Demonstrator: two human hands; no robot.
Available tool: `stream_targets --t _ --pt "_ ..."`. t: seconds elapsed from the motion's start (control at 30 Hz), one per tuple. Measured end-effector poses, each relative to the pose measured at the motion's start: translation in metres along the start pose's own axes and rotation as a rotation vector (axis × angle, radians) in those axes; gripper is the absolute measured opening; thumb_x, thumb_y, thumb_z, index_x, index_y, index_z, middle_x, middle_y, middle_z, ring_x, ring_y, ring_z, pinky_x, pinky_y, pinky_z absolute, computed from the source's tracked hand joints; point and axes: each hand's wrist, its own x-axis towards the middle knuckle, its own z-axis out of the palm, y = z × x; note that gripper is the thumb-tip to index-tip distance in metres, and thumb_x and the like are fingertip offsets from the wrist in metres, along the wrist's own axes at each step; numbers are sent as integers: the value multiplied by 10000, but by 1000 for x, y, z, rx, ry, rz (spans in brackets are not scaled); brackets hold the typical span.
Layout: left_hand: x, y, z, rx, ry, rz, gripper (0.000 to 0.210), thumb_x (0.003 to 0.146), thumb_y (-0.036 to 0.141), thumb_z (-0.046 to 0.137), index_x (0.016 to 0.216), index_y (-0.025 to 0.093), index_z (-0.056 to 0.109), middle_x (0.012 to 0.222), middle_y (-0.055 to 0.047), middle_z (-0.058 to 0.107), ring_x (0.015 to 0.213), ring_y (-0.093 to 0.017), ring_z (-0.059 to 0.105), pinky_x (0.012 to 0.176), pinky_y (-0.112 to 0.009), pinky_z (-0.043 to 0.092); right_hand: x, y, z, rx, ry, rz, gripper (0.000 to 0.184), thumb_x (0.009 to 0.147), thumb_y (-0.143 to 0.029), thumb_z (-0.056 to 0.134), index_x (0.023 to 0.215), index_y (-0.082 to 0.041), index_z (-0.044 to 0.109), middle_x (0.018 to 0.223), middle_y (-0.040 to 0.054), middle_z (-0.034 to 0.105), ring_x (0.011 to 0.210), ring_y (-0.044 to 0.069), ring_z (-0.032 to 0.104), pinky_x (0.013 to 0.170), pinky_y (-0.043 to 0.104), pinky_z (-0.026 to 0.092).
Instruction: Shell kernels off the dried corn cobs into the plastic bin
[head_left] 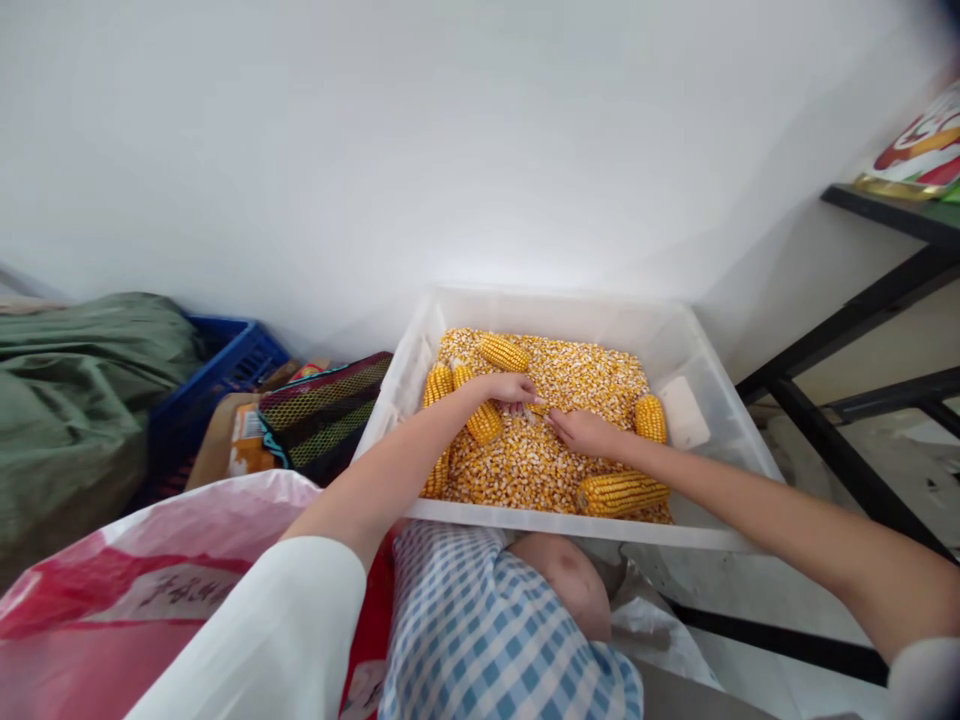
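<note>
Head camera — left fingers (520, 387) and right fingers (568, 424) pinched nearly closed — between them, a yellow piece (538, 409).

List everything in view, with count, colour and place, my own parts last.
Tub: one, translucent white, centre
Corn kernels: uncountable, yellow and white, in tub
Corn cobs: at least five, yellow, on kernels
Label: one, white, tub's right end
Mesh bag: one, black and multicoloured, left of tub
Crate: one, blue, further left
Cloth: one, green, far left
Printed bag: one, red and white, lower left
Rack: one, black, right
Container: one, multicoloured, on rack
Wall: one, white, behind
Checked garment: one, blue and white, bottom centre
Sleeves: two, white, bottom
Hands: two, bare, over kernels
</note>
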Motion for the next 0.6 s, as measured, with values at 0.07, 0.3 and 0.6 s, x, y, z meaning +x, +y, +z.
stream_targets --t 0.07,0.3,0.6 --pt "1 -2 -1 -10 -8 5 447 707 580 532 858 160 535 653 -14 577 598 -130 556 511 -207 415 0 1 2 2 -3 -2 427 937 -356 146 1030 -146 506 861 123 656 729 196 605 636 276 378" --pt "1 -1 -1 -36 -37 -1 462 693 570 554 913 165 530 652 -7 582 602 -135 567 519 -212 418 0 3 1 15 29 0 417 938 -345 155 1023 -140 507 860 127 656 724 190 602 640 274 373" --pt "2 1 2 -11 -7 -1 402 698 537 568 829 160 524 585 12 524 544 -114 520 515 -221 425 0 -2 3 48 5 21 330 916 -278 241 1053 -144 509 881 115 659 757 185 608 651 259 379"
